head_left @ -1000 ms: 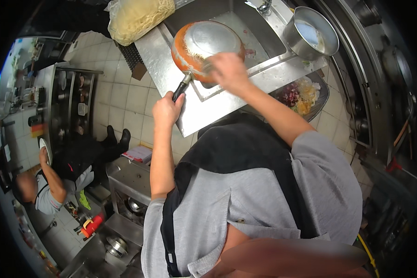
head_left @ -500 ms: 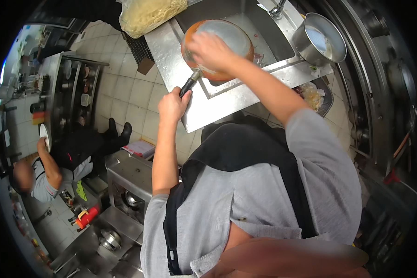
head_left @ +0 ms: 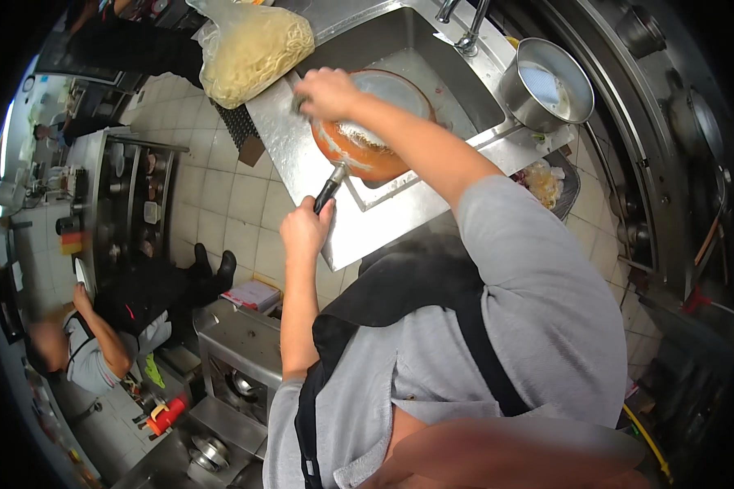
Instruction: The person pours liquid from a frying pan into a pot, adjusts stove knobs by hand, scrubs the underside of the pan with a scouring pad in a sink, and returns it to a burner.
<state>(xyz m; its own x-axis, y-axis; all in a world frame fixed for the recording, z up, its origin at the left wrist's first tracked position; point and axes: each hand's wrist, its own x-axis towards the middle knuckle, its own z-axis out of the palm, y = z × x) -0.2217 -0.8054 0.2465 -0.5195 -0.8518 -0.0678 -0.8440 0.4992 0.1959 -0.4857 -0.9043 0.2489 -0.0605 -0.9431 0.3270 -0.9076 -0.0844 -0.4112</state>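
An orange frying pan lies bottom up across the near left corner of the sink, its grey base and scuffed orange side showing. My left hand is closed around the pan's black handle. My right hand is over the pan's left edge, fingers curled on a small greyish scouring pad, mostly hidden under them. Shallow cloudy water with small scraps covers the bottom of the steel sink. Left of the pan, a clear plastic bag of noodles rests by the sink's edge.
A steel pot stands at the sink's right edge, beside the tap. Under the counter's right end is a dark bin of food scraps. At the left, a co-worker holds a white plate. A steel stand is near my left elbow.
My right hand has moved left from the pan's underside to its edge, showing the pad. The pan and my left hand sit slightly lower in the picture as the view has shifted.
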